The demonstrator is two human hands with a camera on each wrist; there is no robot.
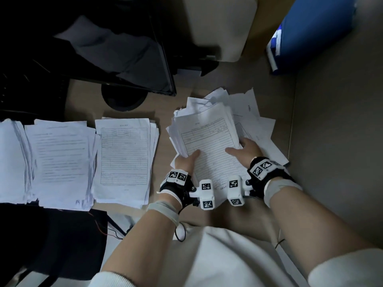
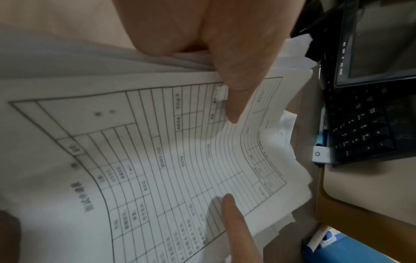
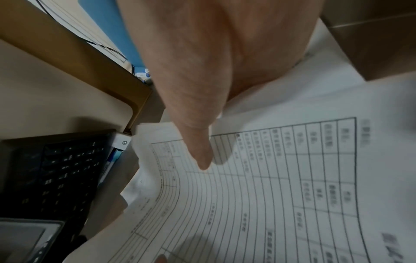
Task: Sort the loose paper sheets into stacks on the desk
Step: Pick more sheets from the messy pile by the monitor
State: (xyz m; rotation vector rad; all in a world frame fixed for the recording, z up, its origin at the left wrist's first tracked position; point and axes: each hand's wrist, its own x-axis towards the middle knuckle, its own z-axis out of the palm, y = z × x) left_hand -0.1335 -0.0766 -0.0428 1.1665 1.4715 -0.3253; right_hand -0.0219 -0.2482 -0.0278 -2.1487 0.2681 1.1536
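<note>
I hold a thick paper bundle (image 1: 209, 137) over the desk, right of centre; its top sheet is a printed form with a ruled table. My left hand (image 1: 186, 162) grips its near left edge, thumb (image 2: 234, 99) on top and fingers hidden beneath. My right hand (image 1: 245, 149) grips the near right edge, thumb (image 3: 199, 147) pressed on the form (image 3: 270, 195). More loose sheets (image 1: 261, 123) lie fanned out under and behind the bundle. Three sorted stacks lie to the left: a form stack (image 1: 124, 160), a text stack (image 1: 62, 162) and a far-left stack (image 1: 11, 160).
A dark monitor (image 1: 124, 59) on a round foot stands behind the stacks. A black keyboard (image 2: 360, 124) sits beyond the papers. A blue folder (image 1: 310, 32) leans at the back right, and a brown partition wall (image 1: 342, 152) closes off the right side.
</note>
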